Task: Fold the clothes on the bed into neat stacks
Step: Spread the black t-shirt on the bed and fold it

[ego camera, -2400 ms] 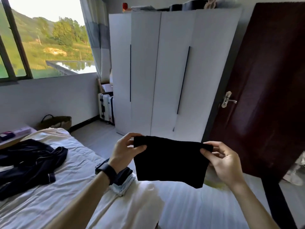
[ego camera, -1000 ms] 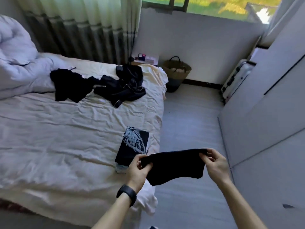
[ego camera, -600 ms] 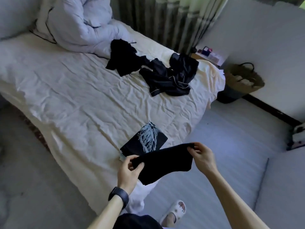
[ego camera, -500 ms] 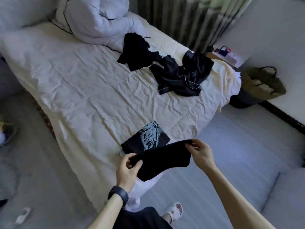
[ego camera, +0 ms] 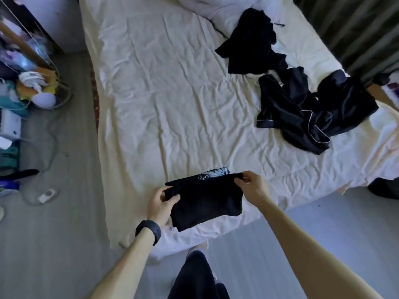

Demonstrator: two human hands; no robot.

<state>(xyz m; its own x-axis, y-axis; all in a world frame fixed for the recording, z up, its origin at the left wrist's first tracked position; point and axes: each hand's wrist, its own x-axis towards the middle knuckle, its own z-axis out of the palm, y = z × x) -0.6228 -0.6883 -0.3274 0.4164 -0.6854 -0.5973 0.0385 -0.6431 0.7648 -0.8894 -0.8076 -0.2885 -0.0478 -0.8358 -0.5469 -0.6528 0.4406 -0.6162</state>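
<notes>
Both hands, left [ego camera: 160,203] and right [ego camera: 251,186], pinched a folded black garment [ego camera: 207,200] over the printed shirt [ego camera: 213,175] at the bed's [ego camera: 172,93] 6 o'clock edge.

Head-worn view, steeply down over bed [ego camera: 172,93], close above hands.

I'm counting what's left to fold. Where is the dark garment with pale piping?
In the head view, the piped garment lies crumpled on the right side of the bed, beside another black garment, near the curtain.
</notes>
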